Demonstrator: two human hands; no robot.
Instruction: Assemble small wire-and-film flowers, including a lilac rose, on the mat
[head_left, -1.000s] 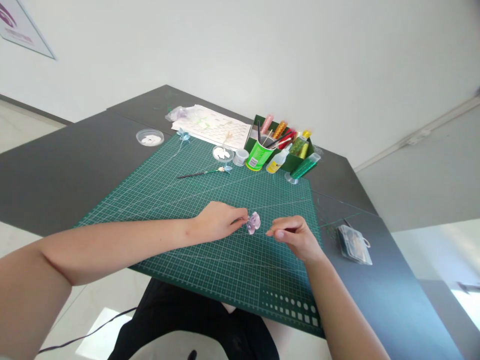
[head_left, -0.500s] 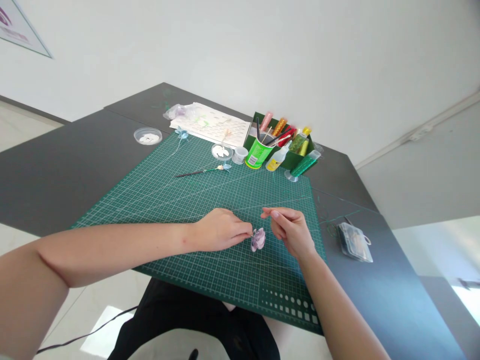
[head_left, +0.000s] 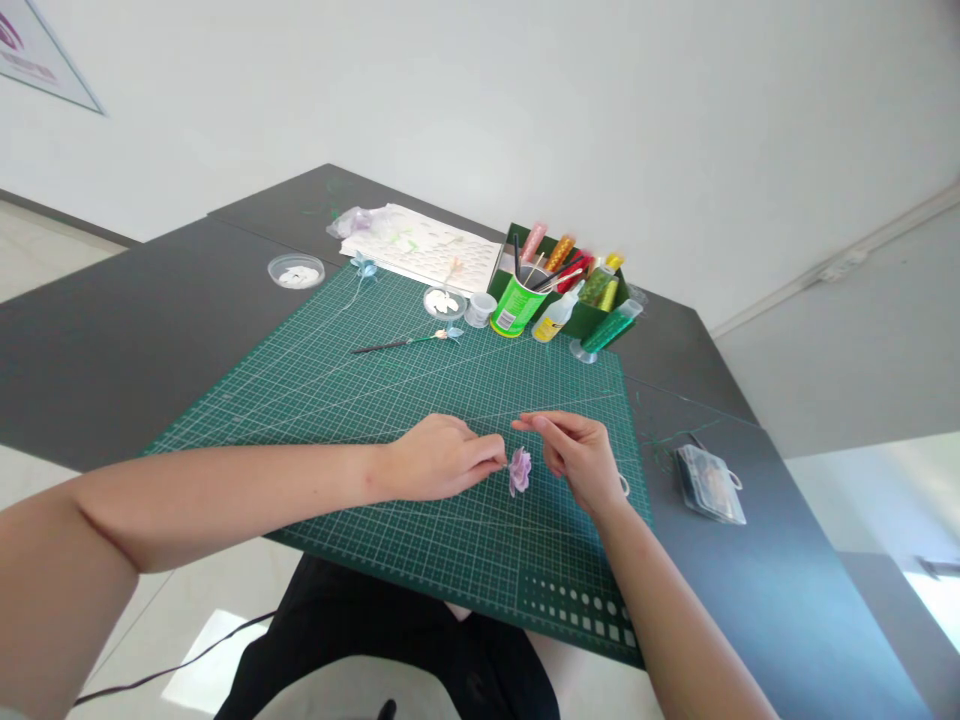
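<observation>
A small lilac flower [head_left: 520, 471] faces away from my left hand [head_left: 448, 458], whose thumb and fingers are pinched at its base over the cutting mat [head_left: 420, 400]. The stem is hidden inside that grip. My right hand [head_left: 576, 450] is just right of the flower, apart from it, thumb pressed against the index finger; whatever is in this pinch is too small to make out. Part of a white ring [head_left: 624, 485] shows beside the right wrist. Farther back on the mat lie a dark thin rod with a small pale blue flower [head_left: 452, 334] at its end, and another blue flower [head_left: 364, 265].
Behind stand a green can [head_left: 516, 307] with sticks, a glue bottle [head_left: 556, 315], a box of coloured rolls [head_left: 581, 318] and a small white tub [head_left: 480, 310]. Dishes of white pieces [head_left: 295, 272] sit left of these. A clear plastic case [head_left: 709, 484] lies at right.
The flower has turned in my left fingers, showing a different side. My right hand has shifted slightly left, and the white ring by its wrist has come into sight.
</observation>
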